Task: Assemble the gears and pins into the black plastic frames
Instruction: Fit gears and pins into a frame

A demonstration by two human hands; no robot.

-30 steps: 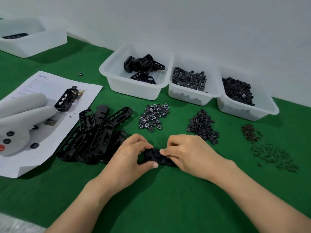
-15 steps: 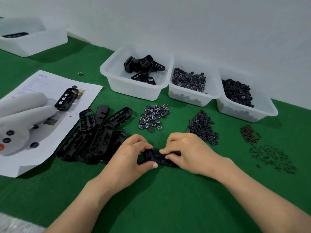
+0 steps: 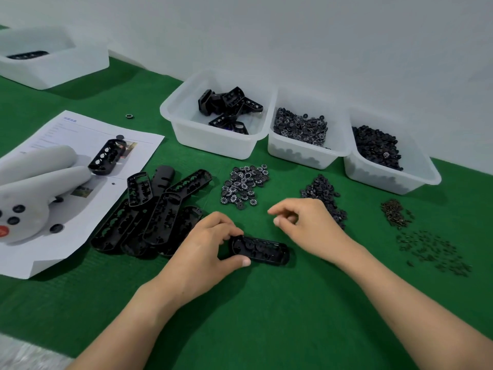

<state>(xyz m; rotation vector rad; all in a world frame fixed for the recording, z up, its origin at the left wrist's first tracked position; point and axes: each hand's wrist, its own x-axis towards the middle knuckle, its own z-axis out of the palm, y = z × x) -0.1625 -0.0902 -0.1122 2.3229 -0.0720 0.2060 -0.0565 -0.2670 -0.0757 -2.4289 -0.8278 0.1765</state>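
Left hand: palm down, thumb and curled fingers pinching the frame by its left end.
Frame: flat on the mat, extending right from that grip.
Right hand: hovers beyond the frame (not touching it), fingers loosely curled, holding nothing visible.

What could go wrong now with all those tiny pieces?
The right hand hangs right beside the black gear pile; a careless sweep might scatter it. The left hand grips only one end of the frame, so pressing parts in could tip it. The tiny pins lie loose and might get lost.
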